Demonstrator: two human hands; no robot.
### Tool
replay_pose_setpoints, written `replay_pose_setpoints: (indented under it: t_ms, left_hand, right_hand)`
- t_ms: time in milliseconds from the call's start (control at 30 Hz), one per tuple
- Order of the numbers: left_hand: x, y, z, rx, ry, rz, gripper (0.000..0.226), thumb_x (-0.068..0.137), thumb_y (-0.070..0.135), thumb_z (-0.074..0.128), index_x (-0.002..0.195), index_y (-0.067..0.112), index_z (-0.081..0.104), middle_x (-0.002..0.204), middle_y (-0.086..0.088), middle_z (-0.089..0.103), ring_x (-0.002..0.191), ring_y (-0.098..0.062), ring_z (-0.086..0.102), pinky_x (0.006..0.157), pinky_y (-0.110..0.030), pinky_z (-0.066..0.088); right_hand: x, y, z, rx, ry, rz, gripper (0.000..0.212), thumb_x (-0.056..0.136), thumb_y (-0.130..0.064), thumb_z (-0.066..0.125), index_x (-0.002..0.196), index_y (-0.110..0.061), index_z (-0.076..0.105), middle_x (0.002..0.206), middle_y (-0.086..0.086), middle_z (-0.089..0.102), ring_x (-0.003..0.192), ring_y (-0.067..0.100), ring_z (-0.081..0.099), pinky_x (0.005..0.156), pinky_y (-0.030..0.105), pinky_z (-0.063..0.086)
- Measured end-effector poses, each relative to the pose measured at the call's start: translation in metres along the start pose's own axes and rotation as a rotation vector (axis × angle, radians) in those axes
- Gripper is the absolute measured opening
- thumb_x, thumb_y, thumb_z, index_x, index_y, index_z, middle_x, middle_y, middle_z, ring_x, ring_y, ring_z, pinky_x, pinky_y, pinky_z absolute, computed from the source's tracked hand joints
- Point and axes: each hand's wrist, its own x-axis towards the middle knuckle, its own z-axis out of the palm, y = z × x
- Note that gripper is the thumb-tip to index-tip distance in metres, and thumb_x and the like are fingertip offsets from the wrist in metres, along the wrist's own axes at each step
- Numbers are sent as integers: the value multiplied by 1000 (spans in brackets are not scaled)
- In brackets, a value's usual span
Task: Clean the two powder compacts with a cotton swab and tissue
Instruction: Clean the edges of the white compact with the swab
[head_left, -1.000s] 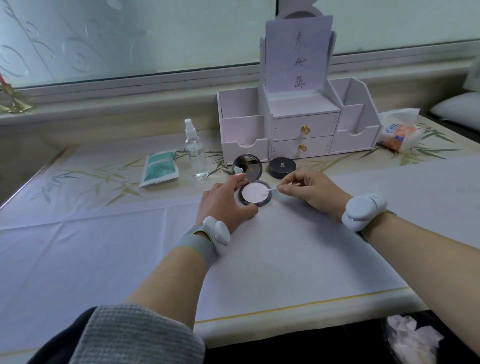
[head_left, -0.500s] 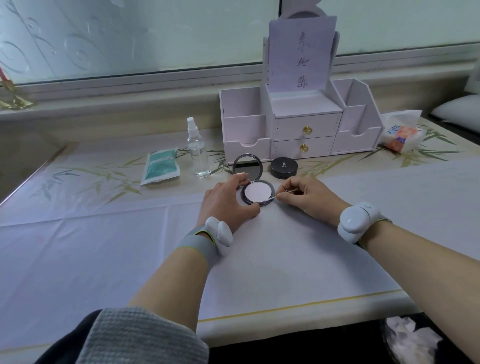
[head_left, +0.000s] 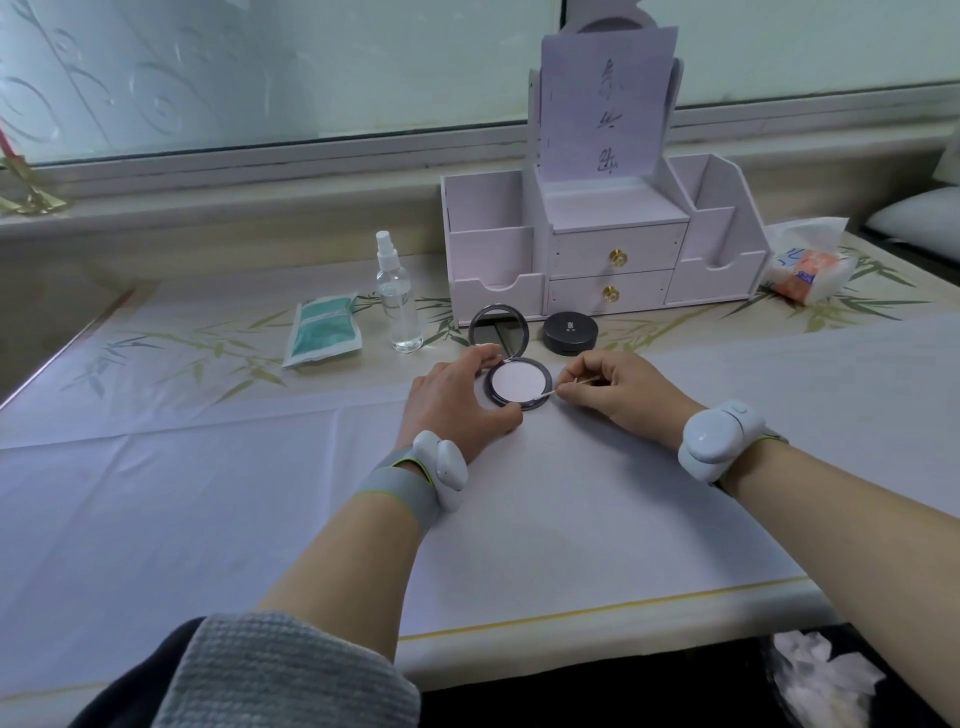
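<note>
left grip (head_left: 451, 401) holds compact (head_left: 518, 383) | right grip (head_left: 626, 391) pinches cotton swab (head_left: 548, 395), tip at compact's right rim

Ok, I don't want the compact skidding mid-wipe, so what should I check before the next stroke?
1. Base held down: ok, the left hand grips the open compact.
2. Tool secure: ok, the right hand pinches the cotton swab.
3. Tip on the rim: ok, at the compact's right edge.
4. Tip clean enough: cannot tell.
5. Path free: ok, the closed compact sits behind, apart from both hands.
6. Wiping supply present: ok, the tissue pack lies far right.
</note>
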Motion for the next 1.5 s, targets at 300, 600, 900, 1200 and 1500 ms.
replay_pose_setpoints:
  t_ms: [300,600,900,1200,1500]
  left_hand:
    - [0,-1,0,2,2,2,68,72,43,74,135,36,50,126,21,64,119,-13,54,98,-27,33]
    - [-2,2,-1,1,-29,-8,71,68,47,70,136,38,49,126,21,63,119,-13,54,103,-32,37]
    - [-2,8,-1,62,-21,28,66,71,57,56,133,34,53,128,17,58,121,-14,51,100,-30,31]
    - [-2,6,3,151,-10,106,77,71,75,68,134,35,48,132,17,54,124,-14,48,106,-32,33]
    - [-4,5,3,63,-22,141,63,74,69,69,125,36,53,124,17,56,111,-15,57,97,-35,47]
  right_hand:
    - [1,4,5,-90,1,1,5,83,-32,74,83,-28,71,68,-14,63,65,2,54,72,22,44]
    - [8,-9,4,461,314,40,5,94,-15,64,96,-10,64,62,-6,56,55,8,46,56,17,41]
    - [36,-17,15,170,370,-43,7,95,-23,62,89,-21,60,78,-5,64,72,12,60,71,28,49]
    - [44,-19,26,-60,309,-143,10,94,-26,61,97,-17,61,82,-6,63,73,6,57,72,25,48]
    - [58,-32,29,-309,204,-204,7,94,-37,56,94,-30,57,85,-7,68,80,17,62,78,39,53]
